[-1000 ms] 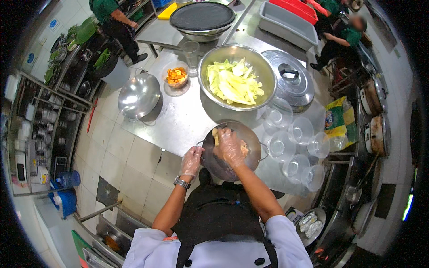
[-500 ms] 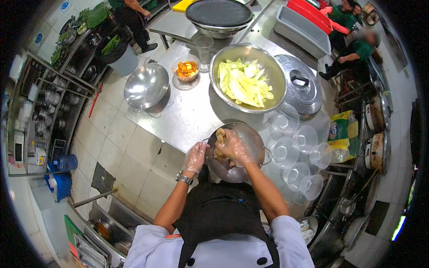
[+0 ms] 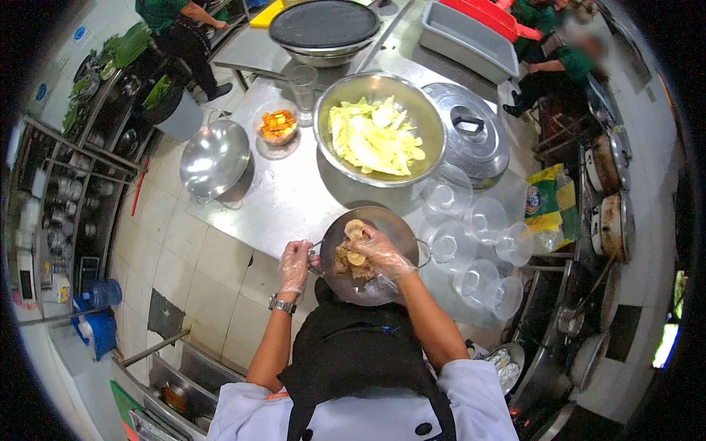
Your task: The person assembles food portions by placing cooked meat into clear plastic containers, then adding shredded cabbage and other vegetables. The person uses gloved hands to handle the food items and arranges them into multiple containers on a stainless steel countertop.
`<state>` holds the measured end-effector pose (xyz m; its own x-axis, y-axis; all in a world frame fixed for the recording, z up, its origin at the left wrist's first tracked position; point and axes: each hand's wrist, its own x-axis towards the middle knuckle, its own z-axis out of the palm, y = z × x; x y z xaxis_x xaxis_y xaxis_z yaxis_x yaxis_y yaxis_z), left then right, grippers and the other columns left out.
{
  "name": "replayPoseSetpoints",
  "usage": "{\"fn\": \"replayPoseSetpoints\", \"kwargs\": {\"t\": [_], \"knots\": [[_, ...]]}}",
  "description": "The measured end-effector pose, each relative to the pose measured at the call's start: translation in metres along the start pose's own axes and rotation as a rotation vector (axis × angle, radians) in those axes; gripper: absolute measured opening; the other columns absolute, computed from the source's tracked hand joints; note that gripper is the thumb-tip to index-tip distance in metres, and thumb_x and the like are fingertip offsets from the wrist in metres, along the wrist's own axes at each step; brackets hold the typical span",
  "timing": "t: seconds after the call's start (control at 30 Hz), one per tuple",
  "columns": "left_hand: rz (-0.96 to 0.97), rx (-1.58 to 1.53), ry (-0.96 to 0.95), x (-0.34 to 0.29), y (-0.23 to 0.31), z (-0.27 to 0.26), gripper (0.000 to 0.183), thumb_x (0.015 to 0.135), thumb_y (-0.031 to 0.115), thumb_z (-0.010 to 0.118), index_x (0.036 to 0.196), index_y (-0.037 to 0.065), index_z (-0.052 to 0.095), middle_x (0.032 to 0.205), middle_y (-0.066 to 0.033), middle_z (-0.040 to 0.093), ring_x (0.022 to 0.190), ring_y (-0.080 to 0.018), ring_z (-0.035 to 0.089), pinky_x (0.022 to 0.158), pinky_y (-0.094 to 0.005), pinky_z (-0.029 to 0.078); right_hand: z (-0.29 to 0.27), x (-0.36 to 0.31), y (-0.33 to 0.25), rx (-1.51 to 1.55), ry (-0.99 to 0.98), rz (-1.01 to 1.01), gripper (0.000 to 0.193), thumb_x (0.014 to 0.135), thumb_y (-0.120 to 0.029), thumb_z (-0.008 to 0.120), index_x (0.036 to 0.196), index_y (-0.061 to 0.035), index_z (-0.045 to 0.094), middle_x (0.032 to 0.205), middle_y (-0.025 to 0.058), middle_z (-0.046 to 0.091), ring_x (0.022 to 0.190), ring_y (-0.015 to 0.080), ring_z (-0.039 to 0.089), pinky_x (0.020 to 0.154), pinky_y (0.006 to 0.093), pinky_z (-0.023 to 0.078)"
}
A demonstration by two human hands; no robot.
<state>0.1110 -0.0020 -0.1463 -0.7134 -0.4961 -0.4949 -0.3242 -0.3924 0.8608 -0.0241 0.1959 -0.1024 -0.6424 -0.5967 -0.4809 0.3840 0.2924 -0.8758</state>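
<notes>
Meat in pan, leaves in bowl

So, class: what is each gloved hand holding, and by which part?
The left hand grips the pan by its left handle; the right hand holds a pale brown chunk by its right side.

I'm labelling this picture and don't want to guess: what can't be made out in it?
All in the head view:
Pan: part of its bottom is covered by brown food pieces and the right hand.
Large metal bowl: its bottom lies under pale-green leaves.
Metal lid: left edge behind that bowl.
Upper-left co-worker: head cut off by the upper edge.
</notes>
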Motion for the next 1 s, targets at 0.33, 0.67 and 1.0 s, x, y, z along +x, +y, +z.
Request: {"fn": "replayPoseSetpoints", "kwargs": {"t": [0.33, 0.67, 1.0], "knots": [[0.009, 0.070, -0.005, 0.003, -0.010, 0.000, 0.037, 0.109, 0.037, 0.055, 0.112, 0.000, 0.057, 0.103, -0.0113, 0.069, 0.077, -0.0153, 0.069, 0.068, -0.0299, 0.059, -0.063, -0.044, 0.007, 0.911, -0.185, 0.124, 0.044, 0.092, -0.023, 0.068, 0.132, -0.0076, 0.059, 0.122, 0.0084, 0.068, 0.112, 0.0247, 0.069, 0.071, 0.0379, 0.066], [-0.025, 0.100, 0.017, -0.001, -0.007, 0.003, 0.038, 0.110, 0.041, 0.051, 0.110, 0.003, 0.060, 0.109, -0.0110, 0.071, 0.078, -0.0148, 0.068, 0.070, -0.0313, 0.059, -0.117, -0.044, 0.015, 1.228, -0.130, -0.195, 0.057, 0.092, -0.032, 0.064, 0.140, -0.0052, 0.053, 0.134, 0.0165, 0.061, 0.121, 0.0311, 0.064, 0.068, 0.0377, 0.067], [-0.035, 0.116, 0.077, -0.006, -0.007, 0.009, 0.042, 0.109, 0.045, 0.050, 0.111, 0.004, 0.060, 0.105, -0.0087, 0.070, 0.073, -0.0149, 0.064, 0.065, -0.0300, 0.055, -0.253, -0.018, -0.045, 0.932, 0.211, -0.324, 0.040, 0.094, -0.020, 0.065, 0.130, -0.0048, 0.058, 0.126, 0.0132, 0.064, 0.114, 0.0294, 0.068, 0.071, 0.0402, 0.069]]}}
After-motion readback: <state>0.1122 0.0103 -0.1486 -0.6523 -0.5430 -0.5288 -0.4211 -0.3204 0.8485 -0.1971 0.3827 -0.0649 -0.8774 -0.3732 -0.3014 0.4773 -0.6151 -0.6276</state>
